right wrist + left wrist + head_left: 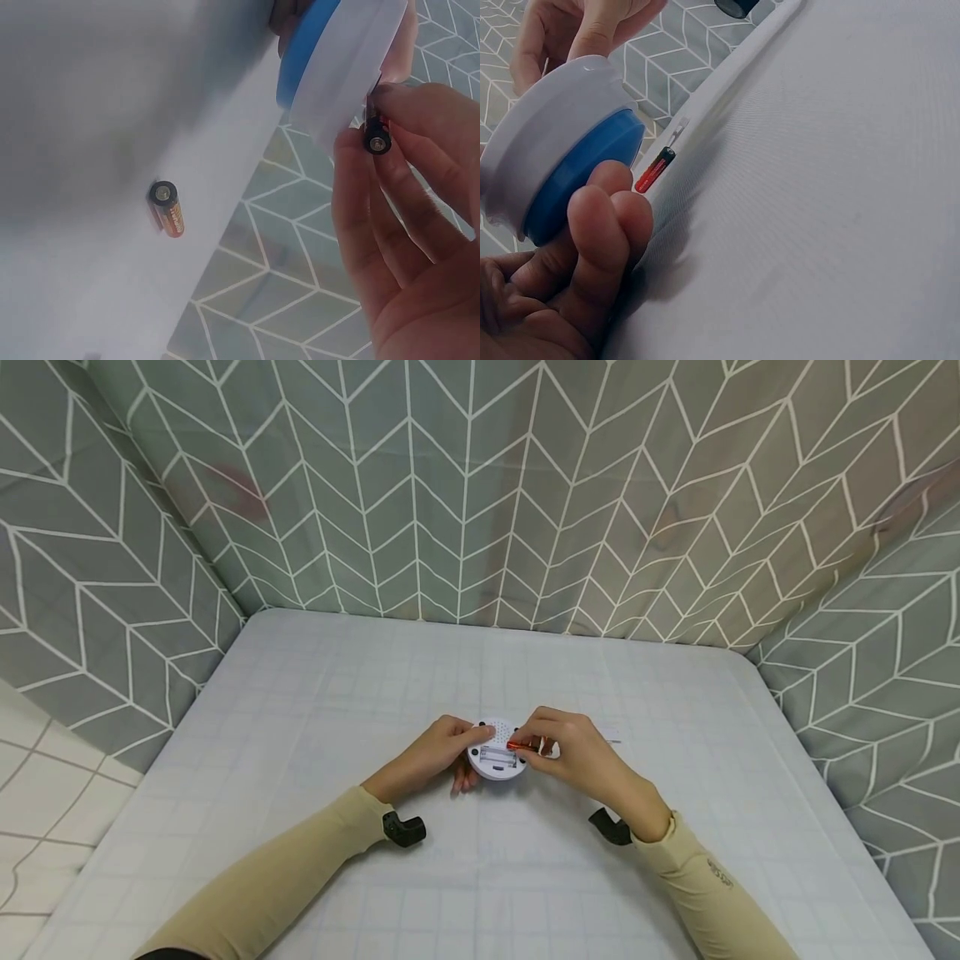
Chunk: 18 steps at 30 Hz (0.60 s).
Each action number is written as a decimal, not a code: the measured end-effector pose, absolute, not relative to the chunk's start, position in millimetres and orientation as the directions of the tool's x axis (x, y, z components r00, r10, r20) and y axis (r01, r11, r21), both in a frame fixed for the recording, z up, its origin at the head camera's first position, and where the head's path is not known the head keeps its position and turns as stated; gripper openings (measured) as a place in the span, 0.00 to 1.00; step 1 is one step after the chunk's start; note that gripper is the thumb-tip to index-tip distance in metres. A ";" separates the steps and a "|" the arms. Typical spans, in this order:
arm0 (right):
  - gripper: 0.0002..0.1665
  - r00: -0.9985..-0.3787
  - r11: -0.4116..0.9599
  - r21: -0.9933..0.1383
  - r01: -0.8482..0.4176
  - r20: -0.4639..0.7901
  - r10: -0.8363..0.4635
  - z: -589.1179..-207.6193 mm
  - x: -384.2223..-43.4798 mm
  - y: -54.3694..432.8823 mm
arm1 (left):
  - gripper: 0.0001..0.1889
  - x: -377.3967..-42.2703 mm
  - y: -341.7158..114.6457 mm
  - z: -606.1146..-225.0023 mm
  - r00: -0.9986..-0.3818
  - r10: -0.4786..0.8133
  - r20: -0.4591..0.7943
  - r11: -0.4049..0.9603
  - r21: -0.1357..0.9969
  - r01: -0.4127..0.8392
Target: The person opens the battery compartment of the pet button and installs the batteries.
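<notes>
My left hand grips a round white device, thumb over its perforated back and fingers beneath. Its uncovered battery compartment faces up; a blue underside shows in the left wrist view. From the right, my right hand pinches a red-and-black battery between thumb and fingers, right at the compartment's edge. The right wrist view shows this battery's black end pointing away from the device. A second battery lies on the table, also visible past my left fingertips in the left wrist view.
The white-covered table extends around both hands. A small pale, slim item lies beyond the loose battery. Patterned curtains border the table's back and sides. Black wrist mounts stick out from both sleeves.
</notes>
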State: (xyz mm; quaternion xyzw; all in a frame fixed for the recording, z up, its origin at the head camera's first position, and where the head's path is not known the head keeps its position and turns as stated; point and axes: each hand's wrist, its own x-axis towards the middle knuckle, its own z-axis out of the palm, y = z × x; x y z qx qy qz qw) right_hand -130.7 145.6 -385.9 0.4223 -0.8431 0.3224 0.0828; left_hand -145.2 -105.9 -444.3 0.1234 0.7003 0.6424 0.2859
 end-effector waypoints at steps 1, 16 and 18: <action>0.08 -0.629 0.431 -0.478 -0.765 0.412 -0.659 -386.0 -130.6 145.4 | 0.24 -145.4 -105.8 -444.4 -0.805 0.542 -0.241 0.145 0.970 -0.193; 0.08 -0.599 0.389 -0.481 -0.786 0.437 -0.670 -388.4 -127.5 138.7 | 0.24 -145.8 -104.7 -444.3 -0.809 0.540 -0.233 0.148 0.972 -0.181; 0.07 -0.595 0.387 -0.476 -0.790 0.444 -0.670 -388.3 -127.2 137.7 | 0.24 -146.0 -104.9 -444.5 -0.809 0.539 -0.235 0.153 0.972 -0.181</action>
